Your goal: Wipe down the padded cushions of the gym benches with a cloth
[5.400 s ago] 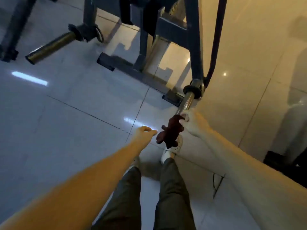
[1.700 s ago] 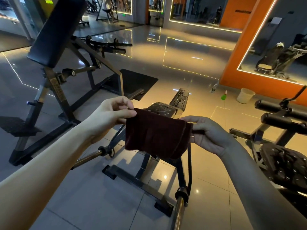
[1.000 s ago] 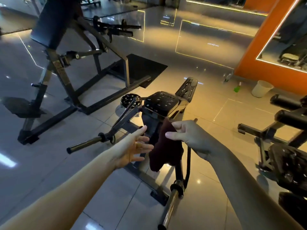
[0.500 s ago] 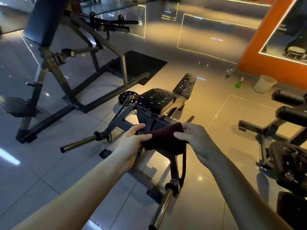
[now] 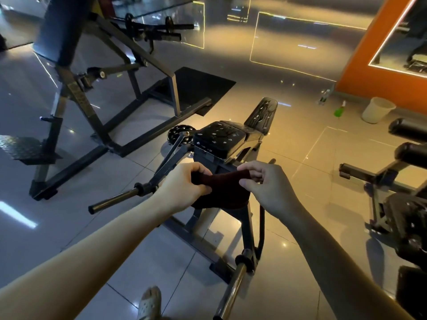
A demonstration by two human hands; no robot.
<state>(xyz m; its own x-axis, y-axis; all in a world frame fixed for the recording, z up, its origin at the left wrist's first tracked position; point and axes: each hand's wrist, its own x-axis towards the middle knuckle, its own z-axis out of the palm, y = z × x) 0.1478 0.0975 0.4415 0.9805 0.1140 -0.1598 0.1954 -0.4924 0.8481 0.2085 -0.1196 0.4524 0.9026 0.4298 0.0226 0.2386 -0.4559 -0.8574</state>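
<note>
Your left hand and right hand are bare, forearms too; 1 pale perforated clog covers a foot.

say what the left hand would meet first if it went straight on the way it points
Likely the black seat cushion, just past the cloth the left hand grips; depth is unclear.

I see a dark maroon cloth before the black bench, its cushion flecked with pale marks. Right of the bench are a green bottle, a cream bin and an orange wall.
</note>
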